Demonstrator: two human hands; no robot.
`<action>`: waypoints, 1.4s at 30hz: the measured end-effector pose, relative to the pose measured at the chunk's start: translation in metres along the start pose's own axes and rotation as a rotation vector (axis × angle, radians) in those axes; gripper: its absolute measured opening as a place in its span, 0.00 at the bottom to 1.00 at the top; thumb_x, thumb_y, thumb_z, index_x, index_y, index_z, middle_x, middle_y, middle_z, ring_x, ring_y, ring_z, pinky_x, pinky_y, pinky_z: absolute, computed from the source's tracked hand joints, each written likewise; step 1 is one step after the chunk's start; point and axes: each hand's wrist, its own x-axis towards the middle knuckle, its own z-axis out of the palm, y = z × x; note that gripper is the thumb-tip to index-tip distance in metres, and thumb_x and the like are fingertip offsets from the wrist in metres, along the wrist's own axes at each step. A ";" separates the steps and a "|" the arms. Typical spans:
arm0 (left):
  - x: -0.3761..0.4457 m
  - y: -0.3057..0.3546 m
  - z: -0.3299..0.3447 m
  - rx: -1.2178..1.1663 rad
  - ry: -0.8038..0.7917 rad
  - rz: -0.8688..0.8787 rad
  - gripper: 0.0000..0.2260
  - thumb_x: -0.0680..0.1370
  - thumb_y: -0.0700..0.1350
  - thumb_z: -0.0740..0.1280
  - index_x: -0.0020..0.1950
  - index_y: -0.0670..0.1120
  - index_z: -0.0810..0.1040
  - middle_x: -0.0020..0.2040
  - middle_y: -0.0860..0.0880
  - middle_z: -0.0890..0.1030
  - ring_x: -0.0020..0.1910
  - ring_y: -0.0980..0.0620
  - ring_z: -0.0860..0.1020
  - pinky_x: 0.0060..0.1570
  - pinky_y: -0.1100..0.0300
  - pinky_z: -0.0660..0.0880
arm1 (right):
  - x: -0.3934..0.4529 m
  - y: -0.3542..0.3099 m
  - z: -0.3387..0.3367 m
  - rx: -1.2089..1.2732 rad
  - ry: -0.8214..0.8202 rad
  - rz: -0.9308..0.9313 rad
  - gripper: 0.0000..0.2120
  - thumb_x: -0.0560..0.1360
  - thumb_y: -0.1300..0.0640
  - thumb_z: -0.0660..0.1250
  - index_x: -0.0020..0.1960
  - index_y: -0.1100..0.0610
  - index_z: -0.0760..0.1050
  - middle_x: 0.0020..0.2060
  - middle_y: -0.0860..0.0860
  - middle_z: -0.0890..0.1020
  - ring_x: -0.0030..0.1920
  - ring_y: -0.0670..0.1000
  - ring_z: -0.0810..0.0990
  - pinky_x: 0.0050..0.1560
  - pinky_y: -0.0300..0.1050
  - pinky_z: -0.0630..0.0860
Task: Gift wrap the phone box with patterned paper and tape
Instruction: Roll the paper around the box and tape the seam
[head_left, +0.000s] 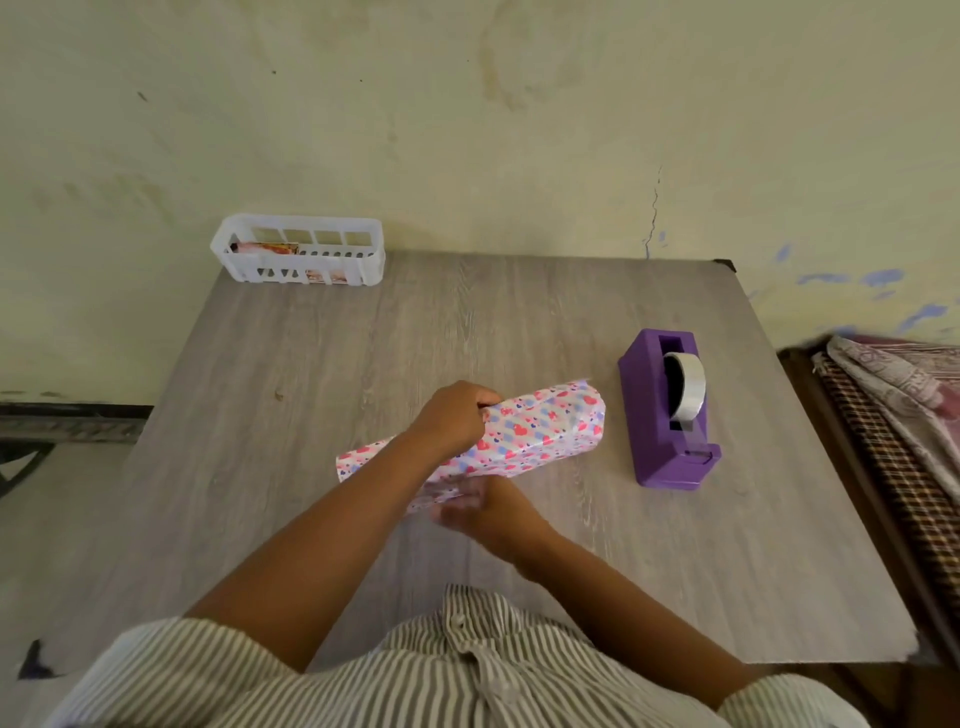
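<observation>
Box in pink heart-patterned wrapping paper (524, 431) lies mid-table, purple plastic tape dispenser (670, 415) at its 3 o'clock, within reach. Left hand (454, 415) grips the top fold, pinning it; right hand (488, 506), blurred, seems to flatten the near flap, grip unclear.

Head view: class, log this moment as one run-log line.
stage: wrapping | left hand: grips wrapped box | right hand: blurred, at near paper edge | tape dispenser: untouched, right of box | basket: far-left corner

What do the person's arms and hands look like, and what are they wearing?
Both forearms are bare, and so are the left hand and right hand: no gloves, rings or watch show. The right hand looks blurry. The person wears a buttoned shirt with thin grey and white stripes and short sleeves.
</observation>
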 end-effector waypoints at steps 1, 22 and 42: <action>0.001 -0.001 0.002 0.015 -0.002 0.005 0.15 0.80 0.37 0.58 0.65 0.46 0.76 0.64 0.47 0.77 0.60 0.47 0.75 0.55 0.63 0.69 | -0.001 -0.001 -0.002 -0.047 -0.047 0.007 0.10 0.73 0.60 0.71 0.49 0.48 0.76 0.47 0.46 0.81 0.50 0.48 0.81 0.55 0.44 0.78; -0.047 -0.033 0.039 0.714 0.085 0.380 0.35 0.76 0.64 0.31 0.76 0.46 0.46 0.76 0.48 0.46 0.75 0.51 0.47 0.73 0.47 0.45 | 0.012 0.055 -0.061 -1.252 0.615 -0.472 0.31 0.62 0.50 0.79 0.61 0.60 0.78 0.60 0.55 0.80 0.61 0.54 0.79 0.68 0.52 0.65; -0.053 -0.029 0.051 0.674 0.156 0.312 0.26 0.78 0.55 0.52 0.72 0.45 0.65 0.72 0.47 0.67 0.70 0.48 0.67 0.68 0.46 0.58 | -0.036 0.057 -0.197 0.659 0.746 0.372 0.06 0.74 0.59 0.69 0.43 0.62 0.75 0.38 0.55 0.75 0.34 0.49 0.68 0.31 0.42 0.64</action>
